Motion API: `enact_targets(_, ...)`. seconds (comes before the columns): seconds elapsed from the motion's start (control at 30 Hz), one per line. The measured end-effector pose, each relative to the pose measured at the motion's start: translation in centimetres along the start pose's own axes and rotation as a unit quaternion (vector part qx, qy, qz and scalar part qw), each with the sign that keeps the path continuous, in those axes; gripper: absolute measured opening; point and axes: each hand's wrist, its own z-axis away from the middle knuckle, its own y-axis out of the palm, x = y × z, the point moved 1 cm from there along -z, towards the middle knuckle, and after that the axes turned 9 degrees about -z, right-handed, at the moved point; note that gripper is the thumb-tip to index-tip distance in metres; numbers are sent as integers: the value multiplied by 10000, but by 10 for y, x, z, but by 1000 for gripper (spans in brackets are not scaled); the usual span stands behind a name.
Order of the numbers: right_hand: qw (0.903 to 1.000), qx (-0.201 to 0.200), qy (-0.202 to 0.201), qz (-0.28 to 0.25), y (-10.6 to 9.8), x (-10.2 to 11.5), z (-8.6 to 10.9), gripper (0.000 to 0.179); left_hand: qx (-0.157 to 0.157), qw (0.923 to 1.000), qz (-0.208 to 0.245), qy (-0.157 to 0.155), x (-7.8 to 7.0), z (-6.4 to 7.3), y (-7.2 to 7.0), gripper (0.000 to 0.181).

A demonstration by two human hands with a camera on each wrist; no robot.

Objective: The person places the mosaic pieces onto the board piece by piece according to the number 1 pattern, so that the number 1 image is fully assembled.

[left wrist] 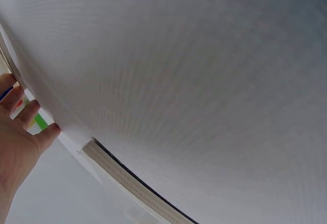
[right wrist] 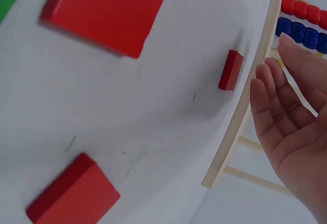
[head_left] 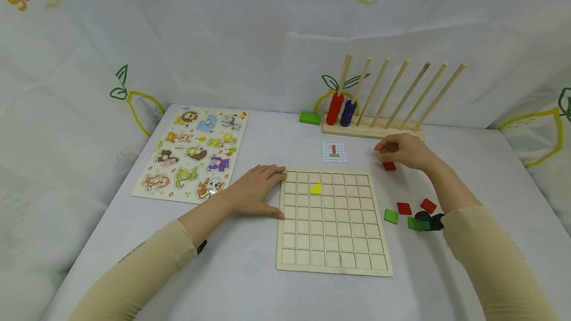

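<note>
My left hand [head_left: 256, 189] rests at the left edge of a wooden grid board [head_left: 330, 272], its fingertips and thumb along the rim. On the board's second row lies a yellow quarter-round tile [head_left: 316, 189]. To the right of a small printed pattern card [head_left: 341, 146], my right hand [head_left: 403, 151] hovers with loosely bent fingers. Nothing shows between those fingers in the right wrist view, where the palm [right wrist: 299, 142] is visible. Just below that hand, a red square tile [head_left: 389, 166] lies on the table.
Right of the board lie red tiles [head_left: 404, 208], green tiles [head_left: 391, 216] and dark pieces [head_left: 436, 222]. At the back stand a peg rack [head_left: 372, 133] with red and blue beads and a green block [head_left: 310, 118]. An animal puzzle board [head_left: 180, 189] occupies the table's left side.
</note>
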Motion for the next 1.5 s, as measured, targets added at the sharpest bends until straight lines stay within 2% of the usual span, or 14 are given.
enact_targets(0.3,9986,494,173,90,-9,-13,6,38,-68,10000,-41,22,1,-1,1,105)
enact_targets(0.5,9978,631,196,103,-10,-18,7,40,-50,10000,-21,21,2,-2,1,104)
enact_targets(0.8,9981,551,233,165,-7,-20,2,41,-20,10000,41,-24,3,-2,2,104)
enact_targets(1.1,9985,478,230,166,-3,-22,0,31,26,10000,80,-33,2,-1,1,103)
enact_targets(1.5,9987,339,249,271,0,-20,1,25,-22,10000,60,6,1,0,1,103)
